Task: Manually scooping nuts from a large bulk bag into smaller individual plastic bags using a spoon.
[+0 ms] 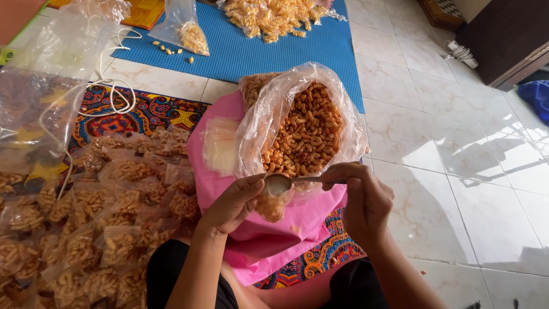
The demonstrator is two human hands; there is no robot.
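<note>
My left hand (pixel 231 205) pinches the mouth of a small clear packet (pixel 273 205) partly filled with orange macaroni snacks. My right hand (pixel 363 197) grips a metal spoon (pixel 280 183), whose bowl sits right at the packet's mouth. Just beyond both hands stands a big clear plastic bag (pixel 303 129), open and full of the same orange curled snacks. It rests on a pink cloth (pixel 274 240) spread over my lap. A stack of empty small clear packets (pixel 220 146) lies on the cloth to the left of the big bag.
Several filled small snack packets (pixel 103 217) are heaped on a patterned mat at left. A large clear bag (pixel 46 86) and a white cord (pixel 114 91) lie beyond them. A blue mat (pixel 246 48) farther off carries more packets (pixel 269 17). White tiled floor (pixel 457 160) spreads to the right.
</note>
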